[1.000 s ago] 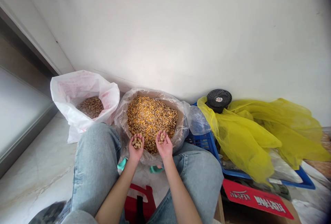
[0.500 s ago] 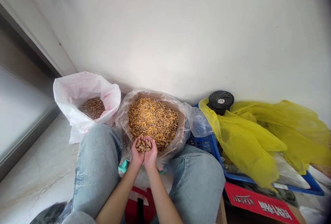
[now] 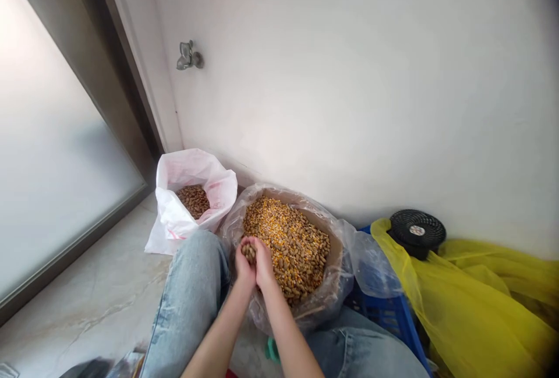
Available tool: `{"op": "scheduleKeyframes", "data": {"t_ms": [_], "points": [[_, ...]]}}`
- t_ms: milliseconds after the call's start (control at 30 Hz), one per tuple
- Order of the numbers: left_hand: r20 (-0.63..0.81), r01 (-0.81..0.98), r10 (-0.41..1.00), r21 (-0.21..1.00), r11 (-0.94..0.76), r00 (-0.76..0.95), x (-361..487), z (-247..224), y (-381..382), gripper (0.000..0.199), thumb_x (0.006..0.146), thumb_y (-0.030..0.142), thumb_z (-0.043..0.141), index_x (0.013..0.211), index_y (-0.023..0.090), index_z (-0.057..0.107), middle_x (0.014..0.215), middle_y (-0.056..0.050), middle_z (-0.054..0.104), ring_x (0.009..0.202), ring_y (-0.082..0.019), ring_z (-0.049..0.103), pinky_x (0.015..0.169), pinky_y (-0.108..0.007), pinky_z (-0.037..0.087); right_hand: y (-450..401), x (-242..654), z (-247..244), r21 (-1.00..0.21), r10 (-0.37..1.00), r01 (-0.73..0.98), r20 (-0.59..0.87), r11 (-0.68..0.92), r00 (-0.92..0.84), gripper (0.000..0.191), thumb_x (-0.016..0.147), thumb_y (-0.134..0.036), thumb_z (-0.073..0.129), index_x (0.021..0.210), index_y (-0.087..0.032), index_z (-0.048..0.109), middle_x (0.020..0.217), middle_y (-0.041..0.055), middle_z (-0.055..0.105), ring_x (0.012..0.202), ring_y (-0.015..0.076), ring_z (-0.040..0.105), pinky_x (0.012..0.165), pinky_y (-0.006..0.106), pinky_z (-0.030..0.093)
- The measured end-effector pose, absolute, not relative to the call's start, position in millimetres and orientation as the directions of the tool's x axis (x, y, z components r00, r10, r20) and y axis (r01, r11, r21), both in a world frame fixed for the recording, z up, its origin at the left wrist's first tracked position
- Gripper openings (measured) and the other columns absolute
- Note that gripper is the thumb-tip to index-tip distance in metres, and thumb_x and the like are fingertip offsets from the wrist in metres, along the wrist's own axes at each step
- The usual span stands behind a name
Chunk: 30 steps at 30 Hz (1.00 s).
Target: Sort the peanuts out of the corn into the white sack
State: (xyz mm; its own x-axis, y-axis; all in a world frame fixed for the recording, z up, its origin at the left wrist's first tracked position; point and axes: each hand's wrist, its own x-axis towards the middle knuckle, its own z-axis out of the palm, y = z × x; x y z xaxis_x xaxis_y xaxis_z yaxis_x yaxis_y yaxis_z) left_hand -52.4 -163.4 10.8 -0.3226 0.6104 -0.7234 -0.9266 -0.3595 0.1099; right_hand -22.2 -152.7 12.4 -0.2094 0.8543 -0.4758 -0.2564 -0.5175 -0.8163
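Between the left hand (image 3: 243,268) and right hand (image 3: 264,268), the peanut shells (image 3: 248,253) look rough and matt. Just ahead of the hands, the corn kernels (image 3: 279,232) look smooth and glossy, inside a matt cardboard box (image 3: 335,255) lined with a shiny clear plastic bag (image 3: 371,264). Farther left sits a crinkled white plastic sack (image 3: 218,191). Below the hands, the jeans (image 3: 192,302) are matt denim cloth.
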Motion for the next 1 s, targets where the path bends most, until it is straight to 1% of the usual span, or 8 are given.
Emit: {"op": "scheduleKeyframes", "data": {"t_ms": [133, 200, 400, 533, 733, 867, 933, 1000], "points": [[-0.63, -0.824, 0.579, 0.188, -0.534, -0.518, -135.2, 74.8, -132.3, 0.023, 0.078, 0.034, 0.034, 0.073, 0.019, 0.051, 0.072, -0.002, 0.057, 0.07, -0.012, 0.057, 0.066, -0.023, 0.045, -99.7, -99.4, 89.5, -0.759, 0.789, -0.281, -0.458, -0.587, -0.409, 0.024, 0.063, -0.039, 0.055, 0.078, -0.021, 0.061, 0.084, 0.0021, 0.063, 0.087, 0.0165, 0.055, 0.078, 0.029, 0.042], [-0.654, -0.859, 0.587, 0.207, -0.468, -0.477, -167.8, 94.3, -130.1, 0.032, 0.077, 0.044, 0.03, 0.086, 0.02, 0.049, 0.085, -0.006, 0.056, 0.083, -0.016, 0.056, 0.07, -0.027, 0.044, -81.7, -122.1, 112.7, -0.765, 0.77, -0.235, -0.47, -0.599, -0.431, 0.029, 0.066, -0.043, 0.052, 0.086, -0.024, 0.059, 0.093, 0.0016, 0.061, 0.099, 0.0164, 0.05, 0.086, 0.032, 0.037], [-0.786, -0.927, 0.493, 0.325, -0.186, -0.374, -168.8, 90.6, -148.1, 0.025, 0.076, 0.025, 0.036, 0.1, 0.024, 0.042, 0.103, -0.005, 0.05, 0.085, -0.013, 0.053, 0.07, -0.026, 0.042, -86.6, -70.1, 63.8, -0.842, 0.758, -0.074, -0.438, -0.534, -0.484, 0.031, 0.064, -0.044, 0.053, 0.085, -0.023, 0.06, 0.099, 0.0027, 0.059, 0.091, 0.0147, 0.053, 0.081, 0.029, 0.037], [-0.689, -0.922, 0.662, 0.387, -0.008, -0.295, -131.5, 78.2, -145.2, 0.016, 0.073, 0.019, 0.041, 0.086, 0.019, 0.049, 0.091, -0.004, 0.055, 0.07, -0.01, 0.054, 0.063, -0.024, 0.042, -117.7, 36.3, -8.2, -0.827, 0.82, 0.008, -0.56, -0.563, -0.118, 0.028, 0.056, -0.041, 0.057, 0.075, -0.02, 0.059, 0.076, 0.0024, 0.062, 0.067, 0.0147, 0.057, 0.061, 0.026, 0.042], [-0.662, -0.89, 0.726, 0.426, 0.16, -0.186, -90.9, 68.6, -134.2, 0.013, 0.072, 0.019, 0.042, 0.08, 0.016, 0.052, 0.08, -0.004, 0.057, 0.063, -0.01, 0.055, 0.058, -0.024, 0.043, -162.7, 146.3, -54.3, -0.872, 0.863, 0.068, -0.465, -0.486, 0.198, 0.023, 0.055, -0.038, 0.055, 0.069, -0.02, 0.052, 0.061, -0.0006, 0.055, 0.062, 0.0157, 0.053, 0.058, 0.027, 0.042], [-0.672, -0.886, 0.728, 0.412, 0.213, -0.137, -86.9, 71.8, -126.6, 0.011, 0.071, 0.017, 0.044, 0.078, 0.016, 0.051, 0.078, -0.004, 0.056, 0.06, -0.01, 0.055, 0.055, -0.024, 0.043, -163.7, 133.0, -48.8, -0.852, 0.986, 0.503, -0.165, -0.143, -0.001, 0.03, 0.065, -0.03, 0.047, 0.092, -0.018, 0.054, 0.092, 0.0071, 0.058, 0.088, 0.0192, 0.052, 0.08, 0.033, 0.039], [-0.648, -0.895, 0.739, 0.422, 0.148, -0.183, -93.2, 76.1, -124.1, 0.012, 0.072, 0.017, 0.043, 0.08, 0.016, 0.052, 0.077, -0.003, 0.056, 0.061, -0.01, 0.055, 0.055, -0.023, 0.043, -157.9, 109.1, -41.5, -0.663, 0.958, 0.729, -0.062, 0.171, -0.281, 0.04, 0.069, -0.024, 0.044, 0.109, -0.02, 0.047, 0.11, 0.0088, 0.051, 0.106, 0.0203, 0.043, 0.091, 0.036, 0.031], [-0.617, -0.895, 0.738, 0.444, 0.04, -0.274, -101.7, 80.6, -123.3, 0.014, 0.072, 0.016, 0.042, 0.081, 0.016, 0.053, 0.076, -0.002, 0.056, 0.06, -0.008, 0.054, 0.055, -0.022, 0.042, -151.1, 82.7, -36.1, -0.441, 0.846, 0.793, -0.127, 0.419, -0.518, 0.054, 0.067, -0.021, 0.048, 0.12, -0.026, 0.037, 0.127, 0.0071, 0.038, 0.119, 0.0237, 0.027, 0.097, 0.043, 0.021]]}}
